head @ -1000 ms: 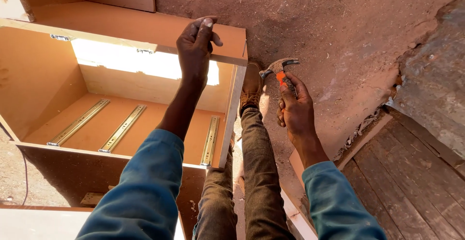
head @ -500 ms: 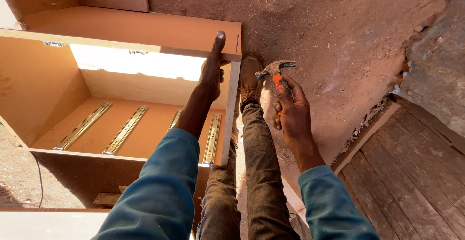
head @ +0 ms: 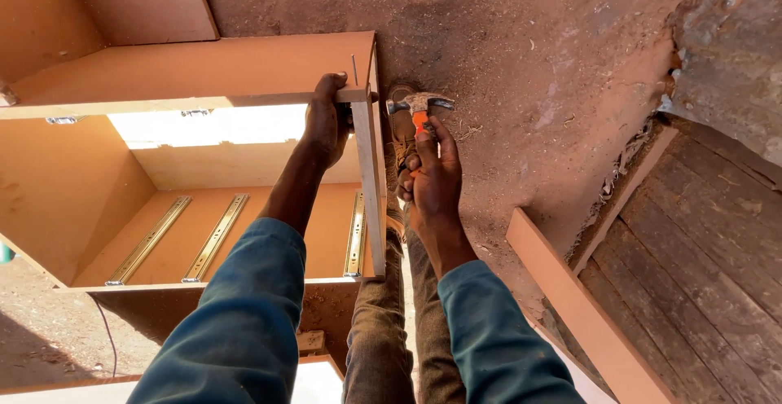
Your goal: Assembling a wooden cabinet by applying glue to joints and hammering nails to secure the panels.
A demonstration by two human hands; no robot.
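The person's left hand [head: 327, 123] has its fingers [head: 330, 86] clamped over the top corner of a brown board cabinet [head: 204, 70], where the upper panel meets the upright side panel [head: 371, 184]. The right hand [head: 433, 180] has its fingers closed around the orange handle of a claw hammer [head: 419, 104], whose steel head sits just beyond the fingertips and just beside that same corner, not touching the wood as far as can be seen.

A thin nail [head: 354, 68] stands upright in the upper panel, a little past the left fingers and close to the corner, so it seems started but not driven home. The cabinet looks largely assembled: its panels are joined into a box and three metal drawer slides [head: 216, 237] are already fixed inside, below the left forearm. Judging by this, the corner joint is what remains to be fastened.

Against the earlier frames, the left hand has gone from resting flat with fingers pointing along the panel edge to gripping the corner itself, and the hammer head has come nearer the corner. The view has also shifted, showing more of the upper panel.

A loose board [head: 586, 306] lies on the dirt floor [head: 529, 46], well to the right of the hammer hand, beside old wooden planks [head: 700, 249].
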